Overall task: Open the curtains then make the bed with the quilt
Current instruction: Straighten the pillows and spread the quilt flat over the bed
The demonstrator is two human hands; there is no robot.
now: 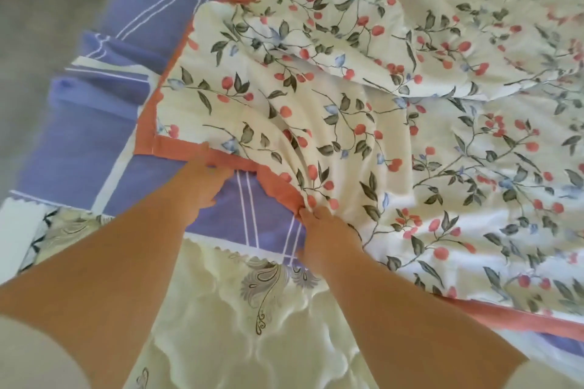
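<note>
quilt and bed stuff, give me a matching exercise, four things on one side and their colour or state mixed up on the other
Things:
1. quilt
2. bedsheet
3. left hand
4. mattress

Colour or state:
a. cream, quilted, with a grey swirl pattern
b. purple with white stripes
c. white with red berries and an orange border
d. grips the orange border

Pairs: 1-c, 2-b, 3-d, 4-a
</note>
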